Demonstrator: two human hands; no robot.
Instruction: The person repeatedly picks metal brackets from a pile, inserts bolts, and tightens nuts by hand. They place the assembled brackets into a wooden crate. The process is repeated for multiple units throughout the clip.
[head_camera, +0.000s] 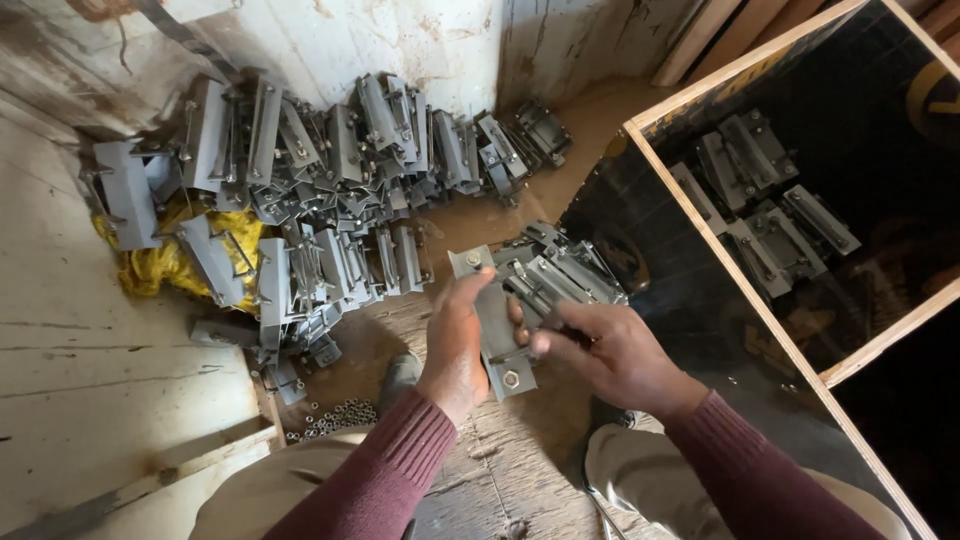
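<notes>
— Worn wooden floor, scuffed pale wall behind. Grey metal bracket held above it, between the knees?

— Yes. Left hand wrapped round its left edge, fingers closed on it. Right hand closed too, pinching a small dark tool against the bracket's right side.

— Around that?

— Small heap of like brackets just beyond the hands. Bigger pile against the wall, over yellow cloth. Loose nuts near the left knee. Wood-framed crate on the right, more brackets inside.
</notes>
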